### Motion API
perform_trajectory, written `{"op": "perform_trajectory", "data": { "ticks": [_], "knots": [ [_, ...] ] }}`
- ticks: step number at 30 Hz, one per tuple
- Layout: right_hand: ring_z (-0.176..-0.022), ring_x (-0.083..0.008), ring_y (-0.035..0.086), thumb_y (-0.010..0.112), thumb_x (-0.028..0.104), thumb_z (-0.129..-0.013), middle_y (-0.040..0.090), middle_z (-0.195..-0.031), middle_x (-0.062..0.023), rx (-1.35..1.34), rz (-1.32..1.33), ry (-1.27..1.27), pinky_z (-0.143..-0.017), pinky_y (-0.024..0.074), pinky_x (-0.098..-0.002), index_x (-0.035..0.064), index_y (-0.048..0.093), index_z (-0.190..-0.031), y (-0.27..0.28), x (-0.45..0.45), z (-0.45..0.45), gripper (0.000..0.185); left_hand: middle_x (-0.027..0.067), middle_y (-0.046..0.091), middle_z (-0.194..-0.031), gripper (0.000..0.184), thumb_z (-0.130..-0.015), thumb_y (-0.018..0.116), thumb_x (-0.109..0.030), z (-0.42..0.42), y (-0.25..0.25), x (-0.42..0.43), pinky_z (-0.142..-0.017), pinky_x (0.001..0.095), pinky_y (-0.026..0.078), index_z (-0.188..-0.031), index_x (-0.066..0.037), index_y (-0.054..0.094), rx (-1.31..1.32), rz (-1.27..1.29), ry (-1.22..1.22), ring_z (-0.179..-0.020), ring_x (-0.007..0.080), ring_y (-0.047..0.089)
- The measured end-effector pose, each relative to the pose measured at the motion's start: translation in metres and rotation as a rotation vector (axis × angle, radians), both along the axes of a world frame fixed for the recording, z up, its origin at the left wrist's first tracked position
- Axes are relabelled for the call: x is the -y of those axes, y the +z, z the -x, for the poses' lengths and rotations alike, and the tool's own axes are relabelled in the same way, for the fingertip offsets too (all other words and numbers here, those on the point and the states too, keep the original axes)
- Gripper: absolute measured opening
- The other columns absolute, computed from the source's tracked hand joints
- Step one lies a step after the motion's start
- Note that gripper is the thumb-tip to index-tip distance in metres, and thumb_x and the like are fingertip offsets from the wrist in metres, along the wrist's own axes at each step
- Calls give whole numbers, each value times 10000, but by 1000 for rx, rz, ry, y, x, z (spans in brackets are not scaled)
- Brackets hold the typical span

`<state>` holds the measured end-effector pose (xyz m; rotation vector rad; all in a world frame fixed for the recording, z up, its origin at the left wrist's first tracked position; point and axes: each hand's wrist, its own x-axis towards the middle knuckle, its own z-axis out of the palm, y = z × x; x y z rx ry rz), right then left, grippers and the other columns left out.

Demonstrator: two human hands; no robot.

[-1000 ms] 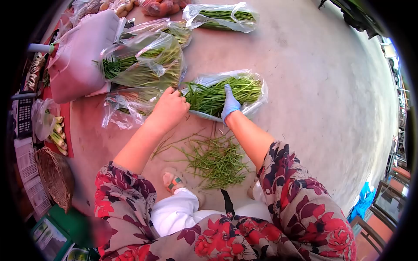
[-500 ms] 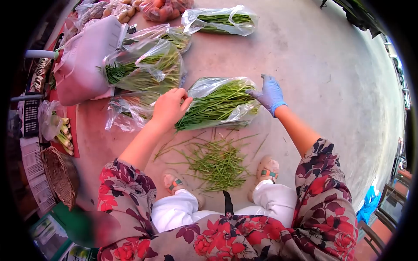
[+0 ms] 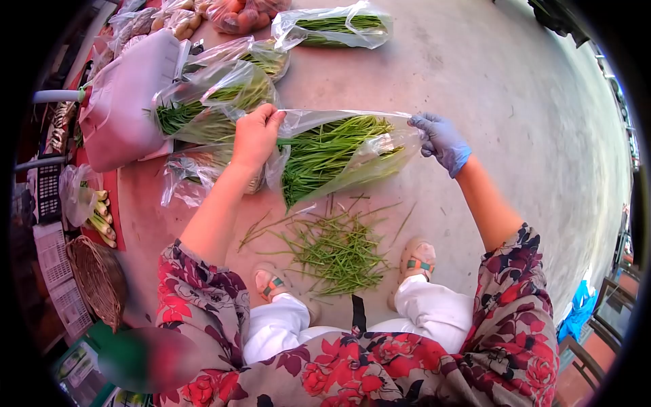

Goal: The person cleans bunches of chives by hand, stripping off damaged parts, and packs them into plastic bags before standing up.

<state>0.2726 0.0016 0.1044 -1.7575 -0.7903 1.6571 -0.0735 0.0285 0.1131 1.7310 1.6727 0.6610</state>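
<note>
On the floor in front of me, a clear plastic bag (image 3: 312, 119) lies around a bundle of long thin green stalks (image 3: 339, 152). My bare left hand (image 3: 253, 136) pinches the bag's upper edge at its left end. At the right end, my right hand (image 3: 441, 142), in a blue glove, is closed on the film. Between both hands the edge is pulled taut, nearly straight. Loose cut stalk pieces (image 3: 339, 251) lie in a pile nearer to me, between my feet.
More bagged green stalks (image 3: 224, 102) lie to the left, with another bagged bundle (image 3: 339, 28) at the far side. A pinkish plastic tub (image 3: 125, 102) stands beside them. Bagged orange-red produce (image 3: 241, 15) sits at the top, and a wicker basket (image 3: 95, 278) at lower left.
My left hand has moved up and left, and my right hand outward to the right, taking hold of the bag. Its upper edge, slack before, is now stretched between them.
</note>
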Motion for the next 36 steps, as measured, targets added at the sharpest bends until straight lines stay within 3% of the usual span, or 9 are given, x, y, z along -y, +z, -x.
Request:
{"op": "perform_trajectory", "data": {
  "ticks": [2, 5, 11, 13, 16, 20, 23, 29, 36],
  "knots": [
    [-399, -71, 330, 607, 245, -858, 432, -607, 14, 104, -28, 171, -356, 292, -242, 36, 611, -892, 35, -7, -5, 212, 158, 601, -692, 218, -854, 593, -231, 3, 23, -1, -568, 350, 420, -850, -14, 612, 27, 21, -10, -572, 267, 528],
    [-584, -166, 539, 585, 207, -862, 554, -672, -47, 482, -339, 319, -534, 446, -295, 8, 620, -886, 50, -14, -4, 204, 163, 607, -714, 226, -857, 587, -247, 9, 15, -10, -594, 369, 433, -857, -22, 616, -75, 54, -71, -608, 291, 552],
    [-901, -296, 576, 603, 165, -791, 611, -926, -111, 1251, -861, 766, -787, 466, -375, 77, 612, -976, 16, -19, 46, 205, 164, 642, -811, 220, -852, 571, -255, 9, -27, -21, -691, 395, 472, -924, -61, 643, -216, -26, -21, -770, 325, 613],
    [-1048, -299, 527, 662, 215, -744, 596, -1050, -106, 959, -1118, 929, -915, 405, -403, 104, 555, -1132, 10, -10, 71, 417, 164, 639, -772, 212, -855, 579, -231, 6, -28, -24, -666, 362, 467, -928, -40, 636, -204, -16, 17, -710, 291, 614],
    [-1231, -312, 402, 753, 313, -637, 540, -1227, -102, 1113, -1192, 1265, -1061, 232, -469, 127, 325, -1370, -2, -2, 92, 869, 182, 642, -840, 214, -842, 571, -242, 8, -27, -23, -727, 412, 474, -938, -65, 643, -207, -45, -16, -806, 345, 612],
    [-931, -301, 600, 616, 205, -741, 651, -934, -119, 1291, -863, 1450, -888, 413, -428, 109, 605, -1085, -59, -5, 75, 357, 183, 644, -857, 194, -838, 572, -213, 24, -37, -23, -744, 407, 473, -932, -58, 640, -191, 12, 12, -802, 344, 614],
    [-784, -286, 626, 612, 225, -750, 647, -820, -133, 1197, -616, 1490, -718, 480, -410, 92, 659, -775, -44, 3, 64, 143, 126, 636, -780, 186, -870, 565, -205, 35, -45, -21, -671, 359, 482, -946, -40, 600, -139, 68, 103, -705, 217, 626],
    [-583, -294, 570, 666, 412, -726, 554, -577, -93, 1044, -900, 1165, -671, 442, -407, 124, 577, -614, 7, -25, 31, 321, 14, 525, -728, 177, -922, 514, -242, 34, -27, -38, -525, 298, 451, -928, -68, 480, 1101, 731, 452, -500, 93, 456],
    [-482, -268, 493, 618, 425, -779, 506, -490, -67, 1137, -1057, 952, -725, 392, -368, 118, 510, -503, 94, -36, 17, 427, 108, 561, -946, 728, -844, 592, -151, -1, 86, -34, -644, 289, 478, -1398, -72, 128, 958, 93, -35, -688, 136, 557]
  ]
}}
